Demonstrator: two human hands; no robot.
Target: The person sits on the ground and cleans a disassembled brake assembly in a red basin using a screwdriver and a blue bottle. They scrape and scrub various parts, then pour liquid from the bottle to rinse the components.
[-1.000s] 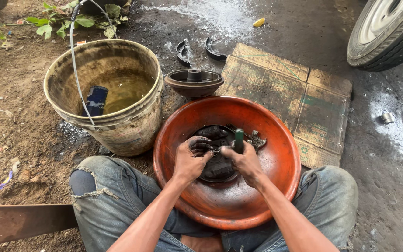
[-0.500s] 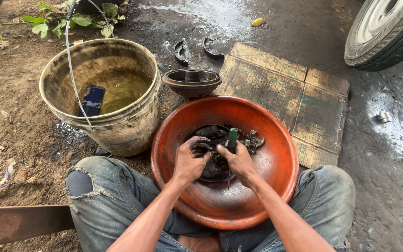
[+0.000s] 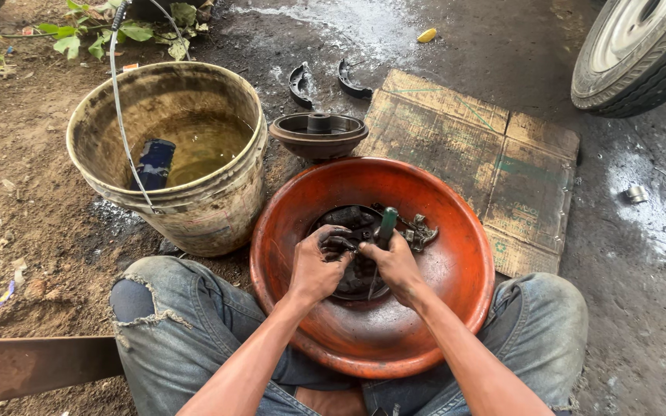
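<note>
Right hand [image 3: 396, 262] still grips the green-handled tool [image 3: 386, 226], now more upright; left hand [image 3: 316, 270] stays clenched on greasy parts [image 3: 348, 231].

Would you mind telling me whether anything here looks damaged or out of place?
The jeans are torn open at the left knee. Two curved dark metal parts lie loose on the wet ground behind the cardboard. Nothing else stands out.

Head camera looks steeply down, close over the orange basin [image 3: 456, 308].
</note>
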